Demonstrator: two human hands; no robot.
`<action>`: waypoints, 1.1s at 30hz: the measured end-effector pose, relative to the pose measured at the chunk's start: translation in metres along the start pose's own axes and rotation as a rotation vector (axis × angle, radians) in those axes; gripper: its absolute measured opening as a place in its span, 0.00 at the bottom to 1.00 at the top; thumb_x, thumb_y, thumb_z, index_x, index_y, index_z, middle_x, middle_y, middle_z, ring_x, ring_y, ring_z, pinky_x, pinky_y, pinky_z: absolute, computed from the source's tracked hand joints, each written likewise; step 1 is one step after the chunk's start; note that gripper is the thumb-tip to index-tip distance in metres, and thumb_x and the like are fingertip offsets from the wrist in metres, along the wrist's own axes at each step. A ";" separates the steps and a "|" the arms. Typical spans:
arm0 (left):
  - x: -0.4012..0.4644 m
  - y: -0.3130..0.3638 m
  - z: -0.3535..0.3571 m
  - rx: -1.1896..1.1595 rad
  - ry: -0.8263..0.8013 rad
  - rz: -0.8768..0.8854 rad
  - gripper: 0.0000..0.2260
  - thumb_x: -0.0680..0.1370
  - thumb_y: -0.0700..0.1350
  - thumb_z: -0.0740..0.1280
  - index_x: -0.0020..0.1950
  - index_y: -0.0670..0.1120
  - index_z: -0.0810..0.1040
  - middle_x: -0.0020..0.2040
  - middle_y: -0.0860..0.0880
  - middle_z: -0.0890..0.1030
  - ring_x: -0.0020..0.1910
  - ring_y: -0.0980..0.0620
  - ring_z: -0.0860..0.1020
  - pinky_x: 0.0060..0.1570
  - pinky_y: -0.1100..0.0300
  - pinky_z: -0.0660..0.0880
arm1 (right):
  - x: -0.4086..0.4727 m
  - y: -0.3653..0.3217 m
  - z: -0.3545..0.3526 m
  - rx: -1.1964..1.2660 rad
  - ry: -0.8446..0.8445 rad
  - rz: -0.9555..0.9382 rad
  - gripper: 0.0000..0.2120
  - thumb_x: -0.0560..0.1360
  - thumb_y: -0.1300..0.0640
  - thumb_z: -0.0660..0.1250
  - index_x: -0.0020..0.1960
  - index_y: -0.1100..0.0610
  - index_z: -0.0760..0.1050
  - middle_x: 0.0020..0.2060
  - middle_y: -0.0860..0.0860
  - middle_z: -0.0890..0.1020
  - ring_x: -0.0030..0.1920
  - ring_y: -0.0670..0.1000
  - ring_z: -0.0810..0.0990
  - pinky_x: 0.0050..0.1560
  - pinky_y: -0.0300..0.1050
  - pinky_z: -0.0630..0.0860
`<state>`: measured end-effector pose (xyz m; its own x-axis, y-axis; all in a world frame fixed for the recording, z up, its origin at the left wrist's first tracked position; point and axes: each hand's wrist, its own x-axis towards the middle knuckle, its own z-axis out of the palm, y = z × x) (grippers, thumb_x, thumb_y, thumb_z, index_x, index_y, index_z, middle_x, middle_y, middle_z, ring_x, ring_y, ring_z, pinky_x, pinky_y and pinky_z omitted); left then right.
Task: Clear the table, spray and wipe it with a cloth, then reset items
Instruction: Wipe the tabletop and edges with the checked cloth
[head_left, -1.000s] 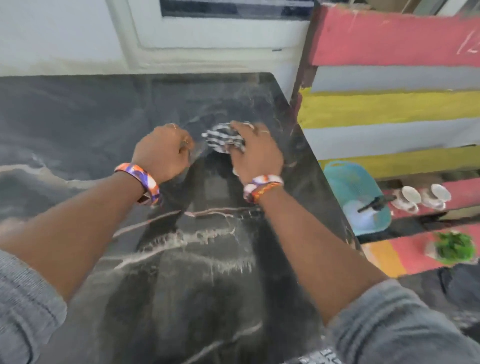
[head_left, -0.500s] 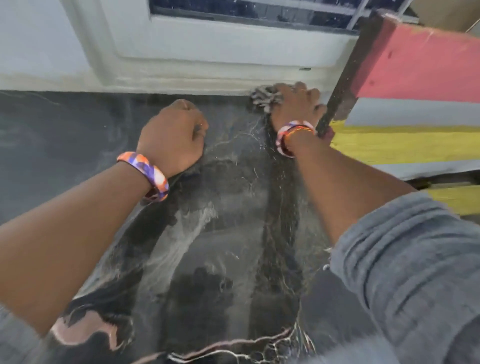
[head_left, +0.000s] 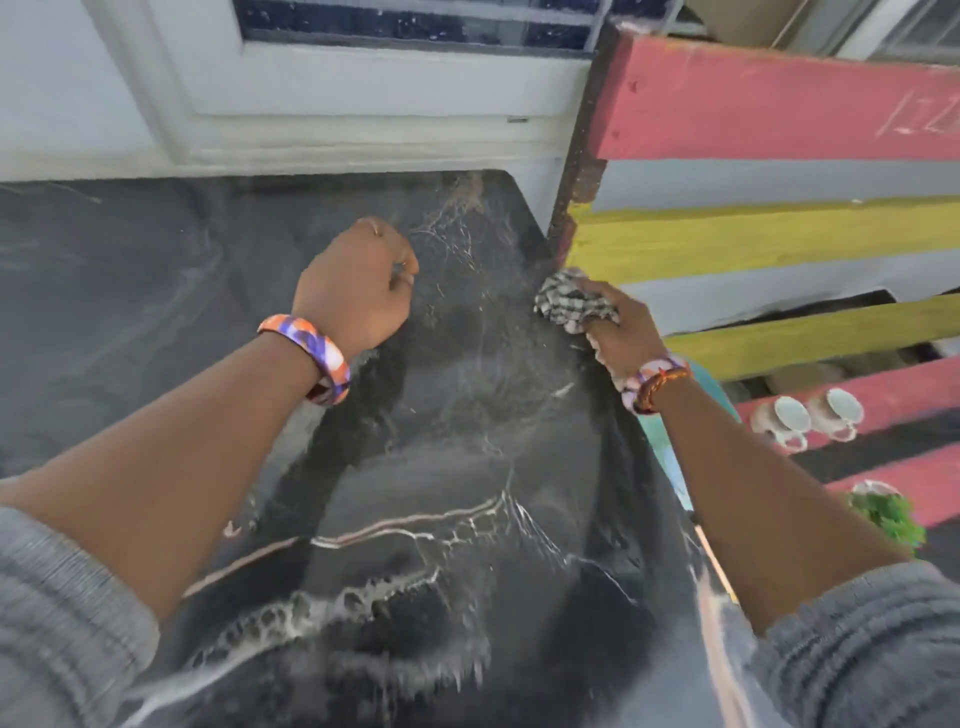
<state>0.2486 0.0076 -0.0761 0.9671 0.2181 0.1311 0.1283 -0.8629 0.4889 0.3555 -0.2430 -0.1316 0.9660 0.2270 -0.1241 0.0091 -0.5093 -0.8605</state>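
The black marble table (head_left: 156, 291) with white veins fills most of the view. My right hand (head_left: 621, 332) grips a bunched black-and-white checked cloth (head_left: 569, 301) and holds it against the table's right edge, near the far right corner. My left hand (head_left: 358, 291) is curled into a fist and rests knuckles-down on the tabletop, a little left of the cloth, holding nothing. Both wrists wear coloured bands.
A slatted bench in pink, yellow and grey (head_left: 779, 244) stands against the table's right side. On its lower pink slats lie two white cups (head_left: 810, 421) and a green plant (head_left: 888, 514). A turquoise tub (head_left: 701, 379) shows behind my right wrist. A white wall and window frame (head_left: 363, 104) back the table.
My right hand has drawn the cloth from the far right corner back toward me along the table's right edge. My left fist has stayed on the tabletop.
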 end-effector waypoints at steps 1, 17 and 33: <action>-0.011 0.007 0.000 -0.012 0.000 0.003 0.11 0.74 0.39 0.60 0.52 0.43 0.79 0.59 0.42 0.75 0.58 0.41 0.75 0.57 0.49 0.73 | -0.022 0.006 -0.008 0.022 -0.010 -0.007 0.24 0.66 0.69 0.59 0.57 0.49 0.77 0.48 0.66 0.82 0.47 0.66 0.81 0.50 0.64 0.78; -0.183 0.118 0.033 -0.072 -0.126 0.128 0.09 0.75 0.39 0.61 0.50 0.43 0.80 0.60 0.46 0.75 0.54 0.44 0.77 0.57 0.50 0.74 | -0.306 0.087 -0.113 -0.058 -0.089 0.076 0.20 0.73 0.75 0.60 0.58 0.56 0.73 0.43 0.44 0.77 0.26 0.34 0.73 0.33 0.27 0.69; -0.254 0.046 -0.018 0.044 -0.011 -0.015 0.09 0.72 0.35 0.63 0.49 0.39 0.82 0.57 0.40 0.78 0.56 0.39 0.77 0.59 0.51 0.72 | -0.280 0.023 -0.041 -0.375 0.448 0.205 0.23 0.72 0.59 0.62 0.65 0.43 0.72 0.69 0.49 0.70 0.67 0.60 0.65 0.65 0.57 0.61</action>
<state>0.0053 -0.0793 -0.0708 0.9672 0.2266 0.1146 0.1524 -0.8790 0.4519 0.0958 -0.3524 -0.0960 0.9716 -0.2357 0.0207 -0.1767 -0.7810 -0.5990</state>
